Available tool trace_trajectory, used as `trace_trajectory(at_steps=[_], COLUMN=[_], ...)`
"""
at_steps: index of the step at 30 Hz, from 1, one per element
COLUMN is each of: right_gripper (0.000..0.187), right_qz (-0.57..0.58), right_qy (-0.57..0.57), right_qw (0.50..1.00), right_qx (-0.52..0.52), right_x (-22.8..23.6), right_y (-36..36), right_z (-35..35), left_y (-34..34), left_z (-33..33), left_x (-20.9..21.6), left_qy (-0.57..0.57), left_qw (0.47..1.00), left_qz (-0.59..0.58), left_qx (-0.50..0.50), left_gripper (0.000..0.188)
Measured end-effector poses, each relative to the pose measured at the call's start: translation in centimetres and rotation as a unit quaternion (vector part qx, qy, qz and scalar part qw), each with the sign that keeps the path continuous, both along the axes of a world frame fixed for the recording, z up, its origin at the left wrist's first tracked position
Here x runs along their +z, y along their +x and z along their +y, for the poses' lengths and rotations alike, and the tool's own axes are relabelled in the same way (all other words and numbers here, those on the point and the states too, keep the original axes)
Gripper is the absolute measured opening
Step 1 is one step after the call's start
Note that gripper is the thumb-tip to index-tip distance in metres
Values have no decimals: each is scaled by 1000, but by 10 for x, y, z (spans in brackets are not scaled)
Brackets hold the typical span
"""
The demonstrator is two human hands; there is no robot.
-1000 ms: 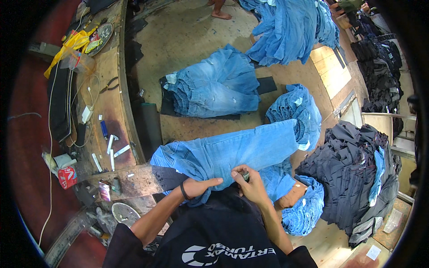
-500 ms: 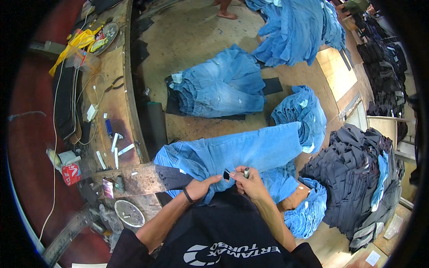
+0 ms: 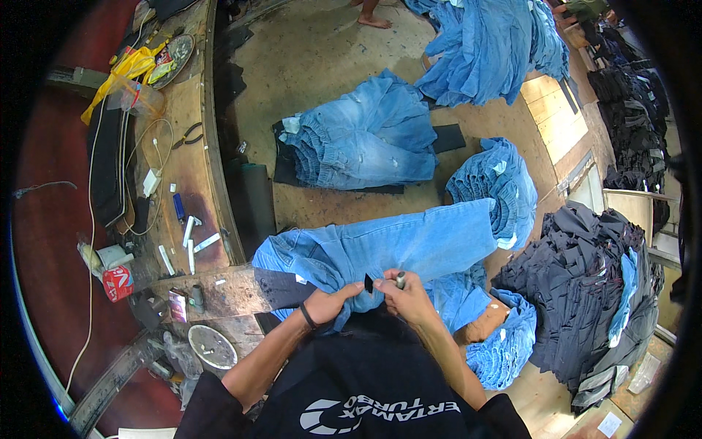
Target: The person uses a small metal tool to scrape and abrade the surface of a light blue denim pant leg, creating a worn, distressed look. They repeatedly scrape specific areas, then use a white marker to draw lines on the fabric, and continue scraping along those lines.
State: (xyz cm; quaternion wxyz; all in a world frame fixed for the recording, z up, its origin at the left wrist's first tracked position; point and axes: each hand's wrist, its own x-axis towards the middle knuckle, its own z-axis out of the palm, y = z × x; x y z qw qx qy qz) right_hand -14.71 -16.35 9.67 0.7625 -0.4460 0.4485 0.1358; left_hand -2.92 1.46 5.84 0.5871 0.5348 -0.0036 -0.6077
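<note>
Blue denim (image 3: 395, 238) bunches in creased folds at the left fingers (image 3: 348, 291).

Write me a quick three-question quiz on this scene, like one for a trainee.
1. True or false: the left hand is holding the light-blue denim garment.
2. Which hand has the small cylinder? A) left B) right
3. Fill in: the big pile of dark garments lies to the person's ____.

Key: 1. True. 2. B, the right hand. 3. Right.
</note>
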Motion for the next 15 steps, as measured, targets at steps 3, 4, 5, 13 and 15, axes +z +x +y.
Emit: trace_trajectory(at_steps=[3, 4, 5, 13, 15], right_gripper=[24, 24, 24, 26, 27], right_qz=[26, 32, 25, -53, -7], right_qy=[59, 60, 26, -113, 4], right_qw=[998, 998, 999, 984, 999], right_qx=[-18, -9, 20, 124, 50], right_x=[5, 5, 6, 3, 5], right_y=[-3, -3, -4, -5, -7], right_z=[-4, -5, -5, -5, -6], left_y=[4, 4, 3, -6, -5], left_z=[3, 2, 1, -5, -4], left_x=[-5, -7, -9, -11, -10], left_qy=[31, 51, 38, 6, 15], left_qw=[999, 998, 999, 994, 997], left_qz=[24, 22, 28, -107, -75], left_qx=[-25, -26, -15, -23, -30], left_gripper=[38, 40, 39, 43, 44])
